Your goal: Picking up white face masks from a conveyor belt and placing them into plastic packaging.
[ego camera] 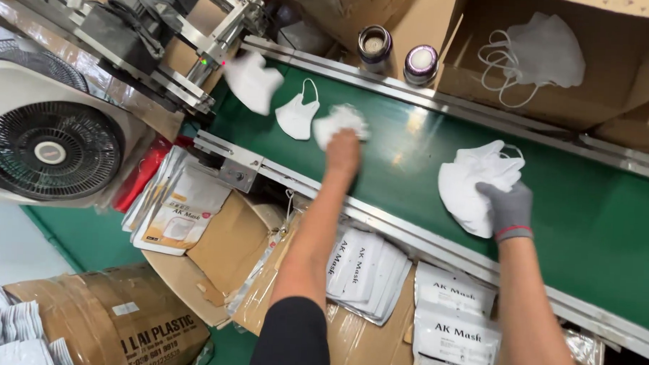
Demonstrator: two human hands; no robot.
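Nearest, pouches of packed masks were stacked below the belt rail, w/ a fan at left. On the green conveyor belt a stack of white folded masks was pinched by the gloved right hand, while a single mask was closed on by the bare left hand. The masks were judged light, soft & easily crumpled, best taken by the folded body, not the ear loops; further up, a loose mask lay flat, approx. beside another at the machine outlet.
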